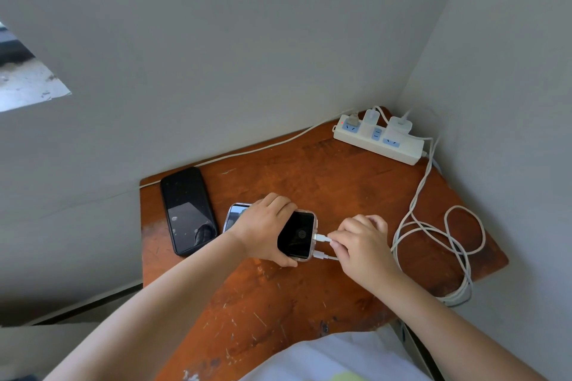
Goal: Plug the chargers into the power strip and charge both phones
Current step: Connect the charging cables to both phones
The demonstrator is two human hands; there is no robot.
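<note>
A phone in a clear case (298,233) lies near the middle of the wooden table, screen up with a fingerprint icon lit. My left hand (264,227) grips it across its middle. My right hand (360,244) pinches a white cable plug (322,238) at the phone's right end; a second white plug (322,256) lies just below it. A black phone (188,210) rests to the left, screen dark. The white power strip (379,139) sits at the far right corner with two white chargers (371,119) (400,127) plugged in.
White cables (433,235) loop over the right side of the table (325,182) and hang off its edge. The strip's own cord (247,150) runs left along the wall. Walls close in behind and to the right.
</note>
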